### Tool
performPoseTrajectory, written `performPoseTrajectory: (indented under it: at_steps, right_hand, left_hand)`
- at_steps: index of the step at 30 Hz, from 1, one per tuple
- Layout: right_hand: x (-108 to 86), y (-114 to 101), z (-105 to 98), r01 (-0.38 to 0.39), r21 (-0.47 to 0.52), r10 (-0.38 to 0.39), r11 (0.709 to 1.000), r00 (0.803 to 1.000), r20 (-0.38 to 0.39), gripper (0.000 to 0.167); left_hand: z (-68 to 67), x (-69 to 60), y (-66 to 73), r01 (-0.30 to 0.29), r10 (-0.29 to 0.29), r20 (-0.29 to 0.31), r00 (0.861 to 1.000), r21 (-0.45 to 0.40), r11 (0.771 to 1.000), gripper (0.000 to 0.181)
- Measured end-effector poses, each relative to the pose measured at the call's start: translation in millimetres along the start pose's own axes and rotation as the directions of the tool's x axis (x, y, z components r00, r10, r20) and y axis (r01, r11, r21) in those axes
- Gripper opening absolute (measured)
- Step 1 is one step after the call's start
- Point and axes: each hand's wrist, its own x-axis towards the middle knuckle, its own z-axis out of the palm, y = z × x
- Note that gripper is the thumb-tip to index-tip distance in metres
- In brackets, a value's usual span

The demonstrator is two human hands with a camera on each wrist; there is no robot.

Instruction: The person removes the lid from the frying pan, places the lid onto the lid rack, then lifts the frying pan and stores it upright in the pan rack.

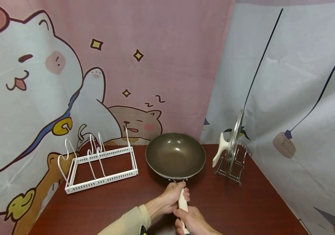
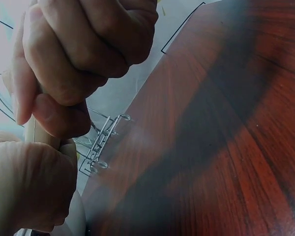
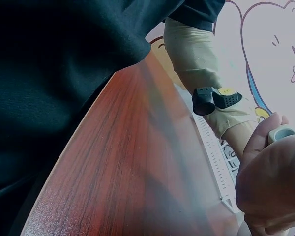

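A frying pan (image 1: 175, 156) with a deep dark brown bowl is held out in front of me at the middle of the table, its inside facing me. My left hand (image 1: 174, 195) grips the cream handle (image 1: 183, 203) close to the bowl. Nearer to me, my right hand (image 1: 193, 221) grips the same handle toward its end. In the left wrist view, the hands are above the tabletop. The handle's hollow end (image 3: 283, 132) shows beside a hand in the right wrist view. Whether the bowl touches the table cannot be told.
At the left stands a white rack (image 1: 105, 179) with upright wire loops. To the right, a glass lid (image 1: 235, 140) with a cream handle stands on edge in a metal wire rack (image 1: 238, 178). Printed curtains (image 1: 170, 65) hang behind the brown table (image 1: 244, 209).
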Motion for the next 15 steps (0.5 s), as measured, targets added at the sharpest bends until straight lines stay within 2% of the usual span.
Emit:
performPoseTrajectory:
  at_steps: [6, 15]
  right_hand:
    - [0.7, 3.8, 0.1, 0.011, -0.050, -0.012, 0.999, 1.000, -0.021, 0.021]
    - [-0.3, 3.6, 1.4, 0.006, 0.017, -0.006, 1.000, 1.000, -0.009, 0.022]
  left_hand:
    - [-1.4, -1.7, -0.8, -0.001, 0.001, 0.003, 1.000, 0.009, 1.000, 0.025]
    - [-2.4, -1.5, -0.4, -0.014, 0.014, 0.012, 1.000, 0.016, 1.000, 0.022]
